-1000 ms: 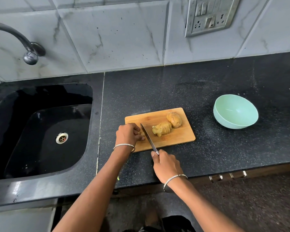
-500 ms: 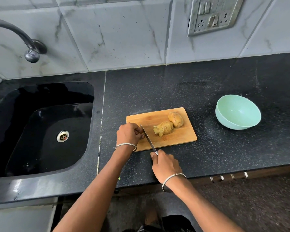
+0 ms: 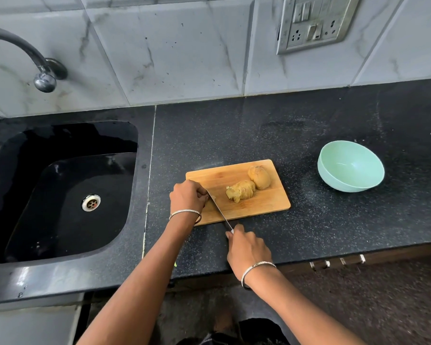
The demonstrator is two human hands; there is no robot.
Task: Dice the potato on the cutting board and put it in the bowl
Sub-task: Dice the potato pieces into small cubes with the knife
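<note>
Right hand [image 3: 246,247], lower centre, grips the knife [image 3: 218,207], blade angled over the board [image 3: 259,207]. Left hand [image 3: 188,196] rests curled at the board's left end, any grip hidden. Potato [image 3: 240,194] lies mid-board in two lumps, none in the bowl [image 3: 350,168], centre right.

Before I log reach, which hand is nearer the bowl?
Right. The right hand grips the knife, front-left of the bowl; the left hand rests farther left, on the cutting board.

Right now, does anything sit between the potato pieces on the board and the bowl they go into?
Nothing visible does. Bare countertop alone separates the cutting board, with its potato pieces, from the green bowl. The knife is at the board's left end.
</note>
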